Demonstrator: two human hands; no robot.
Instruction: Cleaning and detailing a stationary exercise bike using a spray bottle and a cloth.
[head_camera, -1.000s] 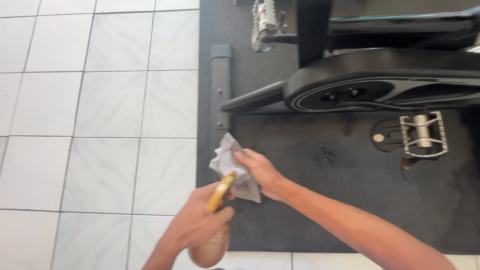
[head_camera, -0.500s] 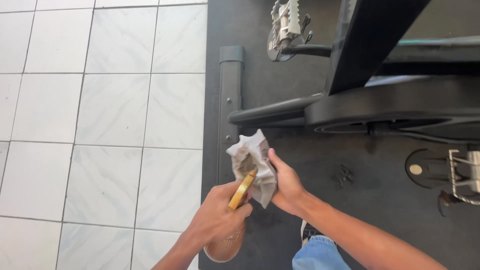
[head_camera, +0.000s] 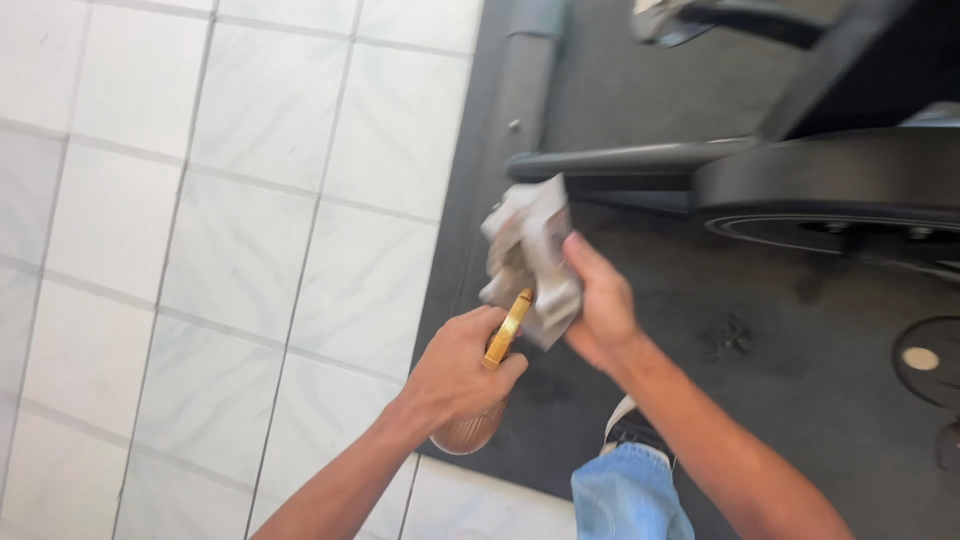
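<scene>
- Tiled floor (head_camera: 200, 200): white marbled tiles w/ grey grout lines; fills left half of view.
- Floor mat (head_camera: 800, 400): dark rubber sheet, covers right half; its left edge runs top to bottom beside the tiles; a few scuff marks near centre.
- Exercise bike (head_camera: 830, 180): black housing at upper right, standing on the mat; grey base bar (head_camera: 535, 60) lies along the mat edge at top; pedal only partly in view at top edge, blurred.
- Right arm: enters from lower right, crosses over the mat toward centre.
- Left arm: enters from bottom centre-left, above the tile/mat border.
- Jeans leg (head_camera: 630, 500) & dark shoe (head_camera: 635, 430): bottom centre, blue denim; shoe rests on the mat.
- Rag (head_camera: 530, 250): crumpled, grey-white, stained; held up over the mat's left edge, approx. centre of view.
- Right hand (head_camera: 600, 310): closed round the rag's lower right part, thumb on the near side, fingers behind.
- Left hand (head_camera: 460, 370): closed in a fist round the neck of the spray bottle, just below & left of the rag.
- Spray bottle (head_camera: 475, 425): amber-brown rounded body shows under the fist; gold-coloured spray head (head_camera: 510, 320) points up & right, tip touching or just short of the rag (cannot tell which, motion blur).
</scene>
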